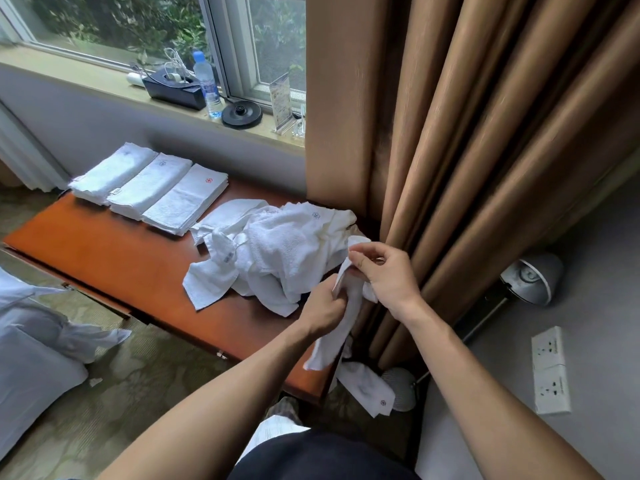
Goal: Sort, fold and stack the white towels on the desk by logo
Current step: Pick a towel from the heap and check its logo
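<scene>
Pinching the upper edge of a white towel (pixel 334 337) between thumb and forefinger, the right hand (pixel 384 275) is raised over the near right corner of the desk (pixel 121 258). The left hand (pixel 325 306), just beside and below it, has its fingers curled round the same towel lower down. From these two grips the towel hangs past the desk's front edge. A white towel end (pixel 367 388) below that edge bears a small red logo; whether it belongs to the held towel cannot be told. Just beyond the hands lies a heap of unfolded towels (pixel 277 251), one showing a blue logo, another a sewn label too small to read. Past the heap, three folded stacks (pixel 149 187) sit side by side at the desk's far left. The middle stack's top towel shows a blue logo and the right stack's a red one; the left stack's mark is too faint to tell. A brown curtain (pixel 467 133) hangs just beside the right hand.
</scene>
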`<action>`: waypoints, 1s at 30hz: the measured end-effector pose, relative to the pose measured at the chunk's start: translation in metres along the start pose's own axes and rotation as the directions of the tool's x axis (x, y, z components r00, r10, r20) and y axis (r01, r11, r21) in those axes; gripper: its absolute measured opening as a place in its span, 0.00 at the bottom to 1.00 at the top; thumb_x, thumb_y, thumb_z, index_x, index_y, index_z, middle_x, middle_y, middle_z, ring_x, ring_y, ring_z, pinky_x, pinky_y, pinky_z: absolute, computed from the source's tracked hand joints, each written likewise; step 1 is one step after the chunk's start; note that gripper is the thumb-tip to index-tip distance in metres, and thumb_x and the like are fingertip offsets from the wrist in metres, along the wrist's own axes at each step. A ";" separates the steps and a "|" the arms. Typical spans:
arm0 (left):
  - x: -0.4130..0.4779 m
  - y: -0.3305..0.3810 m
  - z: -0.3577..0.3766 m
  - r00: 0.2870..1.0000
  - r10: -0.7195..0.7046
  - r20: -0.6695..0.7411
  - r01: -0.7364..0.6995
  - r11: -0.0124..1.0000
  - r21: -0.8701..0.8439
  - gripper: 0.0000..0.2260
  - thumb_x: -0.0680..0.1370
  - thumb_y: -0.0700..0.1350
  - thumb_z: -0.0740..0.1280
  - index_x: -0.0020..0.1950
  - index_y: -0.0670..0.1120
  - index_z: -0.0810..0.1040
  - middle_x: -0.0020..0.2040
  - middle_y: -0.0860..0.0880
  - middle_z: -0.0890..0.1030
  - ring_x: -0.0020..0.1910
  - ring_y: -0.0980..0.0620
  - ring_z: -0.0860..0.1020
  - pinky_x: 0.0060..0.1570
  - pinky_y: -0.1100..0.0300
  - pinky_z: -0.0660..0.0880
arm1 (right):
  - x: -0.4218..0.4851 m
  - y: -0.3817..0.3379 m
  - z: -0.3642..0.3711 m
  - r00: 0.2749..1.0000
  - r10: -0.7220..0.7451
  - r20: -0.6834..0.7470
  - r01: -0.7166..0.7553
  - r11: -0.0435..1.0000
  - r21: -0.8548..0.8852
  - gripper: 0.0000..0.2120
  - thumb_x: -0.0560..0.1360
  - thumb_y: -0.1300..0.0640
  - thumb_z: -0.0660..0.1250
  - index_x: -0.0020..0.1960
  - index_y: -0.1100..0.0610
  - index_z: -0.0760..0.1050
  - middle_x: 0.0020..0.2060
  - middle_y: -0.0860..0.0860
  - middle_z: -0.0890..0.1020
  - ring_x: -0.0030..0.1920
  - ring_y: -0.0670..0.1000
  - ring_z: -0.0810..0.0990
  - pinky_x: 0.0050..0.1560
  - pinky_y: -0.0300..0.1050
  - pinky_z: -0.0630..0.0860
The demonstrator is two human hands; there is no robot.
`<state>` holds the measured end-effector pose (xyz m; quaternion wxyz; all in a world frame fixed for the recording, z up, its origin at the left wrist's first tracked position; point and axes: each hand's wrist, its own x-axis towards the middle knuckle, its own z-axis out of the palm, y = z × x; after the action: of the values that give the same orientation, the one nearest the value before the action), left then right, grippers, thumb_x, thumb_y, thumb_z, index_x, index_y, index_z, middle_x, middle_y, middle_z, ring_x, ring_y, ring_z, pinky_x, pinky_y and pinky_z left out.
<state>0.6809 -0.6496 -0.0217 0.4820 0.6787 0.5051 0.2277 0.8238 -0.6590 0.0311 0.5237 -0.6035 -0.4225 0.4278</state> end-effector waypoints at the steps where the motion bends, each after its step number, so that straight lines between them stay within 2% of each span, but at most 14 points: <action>1: 0.000 -0.005 0.000 1.000 -0.014 0.012 0.014 0.999 0.050 0.15 0.72 0.45 0.56 0.53 0.44 0.77 0.47 0.48 0.82 0.50 0.48 0.80 0.52 0.49 0.77 | 0.001 0.000 -0.003 1.000 -0.009 -0.023 0.009 1.000 -0.007 0.06 0.77 0.60 0.75 0.46 0.50 0.85 0.43 0.51 0.88 0.45 0.50 0.86 0.56 0.53 0.83; 5: -0.001 -0.029 -0.013 0.996 -0.080 0.041 0.070 0.977 0.202 0.14 0.69 0.45 0.55 0.48 0.42 0.75 0.44 0.43 0.81 0.47 0.42 0.79 0.50 0.47 0.76 | 0.003 0.008 -0.021 0.986 0.055 -0.160 -0.040 0.994 0.097 0.03 0.78 0.62 0.74 0.48 0.55 0.85 0.46 0.52 0.87 0.53 0.57 0.86 0.58 0.54 0.83; 7: -0.004 -0.038 -0.024 0.992 -0.118 0.049 0.103 0.964 0.245 0.13 0.68 0.45 0.55 0.46 0.43 0.75 0.42 0.45 0.81 0.45 0.44 0.78 0.46 0.51 0.74 | 0.003 0.013 -0.030 0.971 0.098 -0.219 -0.059 0.983 0.176 0.02 0.78 0.63 0.74 0.48 0.57 0.84 0.41 0.52 0.87 0.50 0.55 0.86 0.51 0.45 0.84; 9: -0.005 -0.041 -0.031 0.990 -0.125 0.060 0.106 0.963 0.249 0.15 0.67 0.44 0.54 0.45 0.41 0.77 0.42 0.44 0.82 0.45 0.43 0.79 0.45 0.51 0.75 | 0.000 0.021 -0.036 0.961 0.138 -0.242 -0.081 0.969 0.233 0.02 0.79 0.63 0.72 0.50 0.59 0.84 0.43 0.55 0.86 0.49 0.51 0.86 0.49 0.40 0.84; 11: -0.004 -0.037 -0.034 0.990 -0.117 0.080 0.097 0.971 0.218 0.18 0.67 0.42 0.55 0.50 0.41 0.81 0.47 0.44 0.84 0.49 0.46 0.81 0.50 0.52 0.77 | -0.001 0.029 -0.037 0.960 0.172 -0.221 -0.111 0.959 0.262 0.07 0.81 0.62 0.70 0.58 0.60 0.82 0.50 0.56 0.86 0.53 0.50 0.86 0.55 0.41 0.83; 14: -0.002 -0.028 -0.032 0.987 -0.145 0.069 0.133 0.978 0.162 0.14 0.73 0.36 0.61 0.54 0.45 0.82 0.50 0.49 0.84 0.52 0.50 0.81 0.55 0.53 0.76 | -0.007 0.037 -0.029 0.964 0.239 -0.113 -0.192 0.927 0.321 0.16 0.84 0.63 0.64 0.71 0.58 0.75 0.60 0.52 0.83 0.62 0.48 0.82 0.61 0.47 0.81; 16: -0.001 -0.023 -0.028 0.985 -0.163 0.052 0.157 0.982 0.102 0.12 0.75 0.37 0.63 0.54 0.48 0.81 0.50 0.51 0.83 0.52 0.51 0.80 0.56 0.54 0.76 | -0.016 0.041 -0.022 0.960 0.281 -0.014 -0.268 0.928 0.259 0.17 0.85 0.64 0.63 0.72 0.57 0.73 0.61 0.52 0.83 0.62 0.48 0.81 0.61 0.49 0.81; 18: 0.000 -0.018 -0.024 0.978 -0.207 0.040 0.207 0.978 0.009 0.10 0.77 0.39 0.65 0.55 0.48 0.80 0.51 0.50 0.83 0.53 0.51 0.81 0.55 0.55 0.77 | -0.030 0.048 -0.012 0.939 0.328 0.102 -0.340 0.930 0.139 0.14 0.83 0.64 0.65 0.68 0.59 0.77 0.58 0.55 0.84 0.55 0.49 0.83 0.55 0.45 0.83; 20: 0.003 -0.017 -0.020 0.950 -0.311 -0.001 0.309 0.945 -0.107 0.08 0.77 0.40 0.67 0.56 0.46 0.78 0.51 0.47 0.83 0.51 0.50 0.81 0.49 0.57 0.78 | -0.045 0.056 -0.002 0.916 0.333 0.224 -0.343 0.939 0.003 0.11 0.81 0.63 0.69 0.63 0.59 0.81 0.54 0.55 0.85 0.50 0.48 0.83 0.50 0.39 0.81; 23: 0.004 -0.018 -0.017 0.873 -0.484 -0.056 0.456 0.853 -0.253 0.05 0.77 0.37 0.66 0.52 0.39 0.75 0.46 0.44 0.80 0.40 0.50 0.78 0.35 0.61 0.74 | -0.061 0.064 0.009 0.899 0.258 0.353 -0.205 0.962 -0.179 0.13 0.78 0.59 0.74 0.62 0.55 0.82 0.57 0.51 0.84 0.53 0.44 0.82 0.55 0.33 0.77; 25: 0.002 -0.022 -0.017 0.830 -0.558 -0.014 0.511 0.771 -0.380 0.02 0.77 0.33 0.63 0.47 0.38 0.76 0.43 0.41 0.77 0.39 0.47 0.78 0.41 0.58 0.76 | -0.067 0.068 0.014 0.892 0.228 0.389 -0.124 0.954 -0.275 0.20 0.74 0.55 0.79 0.65 0.52 0.80 0.61 0.49 0.78 0.61 0.43 0.79 0.62 0.36 0.76; 27: -0.001 -0.024 -0.019 0.783 -0.617 0.070 0.556 0.646 -0.523 0.07 0.78 0.31 0.61 0.54 0.35 0.76 0.49 0.38 0.79 0.48 0.41 0.80 0.53 0.50 0.80 | -0.069 0.070 0.016 0.890 0.212 0.404 -0.050 0.926 -0.375 0.26 0.71 0.51 0.81 0.66 0.47 0.78 0.63 0.44 0.73 0.66 0.43 0.71 0.66 0.38 0.74; 28: -0.001 -0.026 -0.020 0.769 -0.631 0.105 0.560 0.584 -0.588 0.11 0.78 0.30 0.60 0.60 0.33 0.75 0.52 0.36 0.79 0.51 0.40 0.80 0.55 0.48 0.80 | -0.069 0.071 0.017 0.888 0.199 0.415 0.000 0.902 -0.431 0.27 0.69 0.48 0.80 0.66 0.44 0.78 0.62 0.42 0.71 0.66 0.43 0.68 0.66 0.39 0.72; 30: -0.006 -0.021 -0.025 0.752 -0.638 0.167 0.563 0.489 -0.667 0.18 0.77 0.27 0.55 0.66 0.31 0.71 0.57 0.33 0.78 0.50 0.39 0.80 0.45 0.50 0.80 | -0.066 0.072 0.020 0.894 0.151 0.421 0.106 0.843 -0.527 0.26 0.70 0.45 0.77 0.66 0.42 0.77 0.60 0.40 0.70 0.63 0.45 0.65 0.66 0.41 0.70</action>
<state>0.6492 -0.6437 -0.0282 0.7173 0.2202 0.6127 0.2481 0.7914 -0.7236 -0.0377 0.2171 -0.6162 -0.6264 0.4253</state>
